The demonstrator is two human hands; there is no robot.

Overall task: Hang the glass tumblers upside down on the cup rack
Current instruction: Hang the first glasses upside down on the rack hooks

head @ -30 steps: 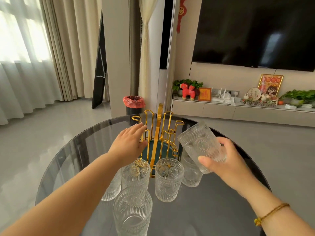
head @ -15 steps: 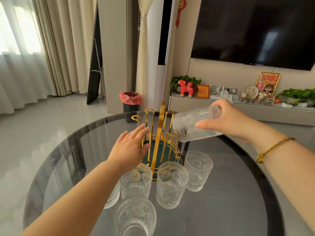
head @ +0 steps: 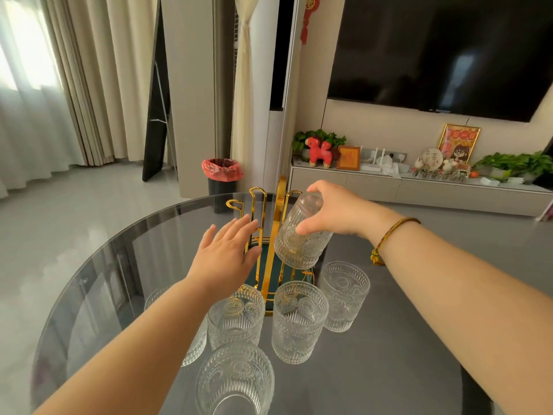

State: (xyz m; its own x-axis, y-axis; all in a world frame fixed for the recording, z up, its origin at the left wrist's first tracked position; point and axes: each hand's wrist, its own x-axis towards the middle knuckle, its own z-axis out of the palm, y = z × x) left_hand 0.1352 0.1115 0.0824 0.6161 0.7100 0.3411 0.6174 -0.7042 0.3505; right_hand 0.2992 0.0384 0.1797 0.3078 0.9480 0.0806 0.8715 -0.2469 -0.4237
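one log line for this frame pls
right hand: grip on inverted glass tumbler over gold cup rack | left hand: open, beside rack | tumblers upright on glass table: five

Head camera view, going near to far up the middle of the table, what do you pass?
Nearest tumbler → upright tumbler behind it → inverted tumbler held in the right hand over the gold cup rack → bin with red liner on the floor beyond the table.

Nearest tumbler point(head: 235, 381) cut off by bottom edge. Leftmost tumbler point(head: 194, 348) mostly hidden behind left forearm point(head: 143, 342). Rack point(head: 270, 235) right prongs hidden by held tumbler point(head: 300, 238).
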